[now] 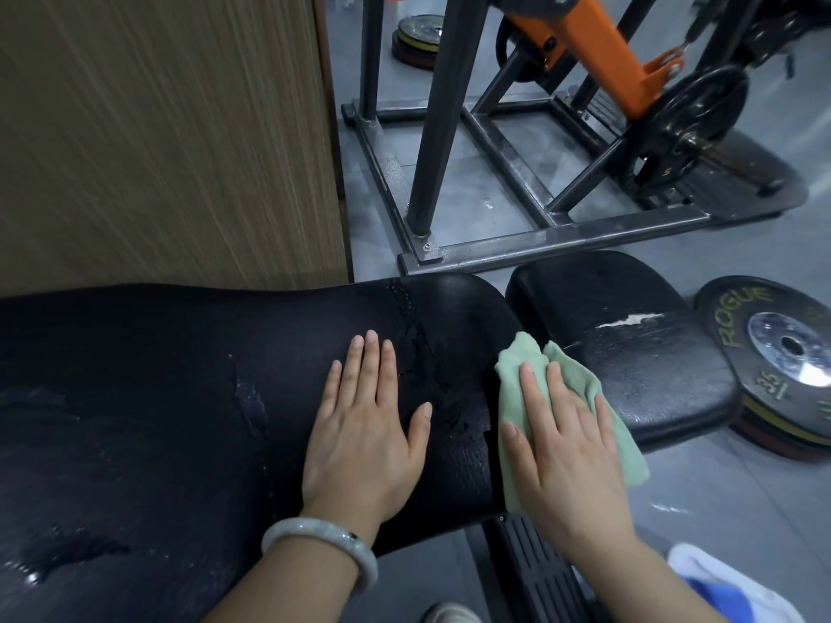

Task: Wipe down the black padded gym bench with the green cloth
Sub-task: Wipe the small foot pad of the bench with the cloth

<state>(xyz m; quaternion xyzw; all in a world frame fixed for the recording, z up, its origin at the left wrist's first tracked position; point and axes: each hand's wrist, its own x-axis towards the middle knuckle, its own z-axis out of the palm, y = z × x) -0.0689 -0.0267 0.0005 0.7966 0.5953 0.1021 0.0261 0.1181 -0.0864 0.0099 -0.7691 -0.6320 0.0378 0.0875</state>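
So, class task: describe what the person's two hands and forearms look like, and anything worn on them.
Both forearms are bare, with no sleeves and no gloves in view. The left hand has a smooth, pale grey-green bangle with a small dark patch round its wrist. The right hand shows no ring, watch or band. The fingernails are short and unpainted.

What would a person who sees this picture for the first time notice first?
Two bare hands low in the centre: the right hand presses a green cloth at the gap between the bench pads, and the left hand lies flat on the long black pad. An orange machine arm stands out at the top.
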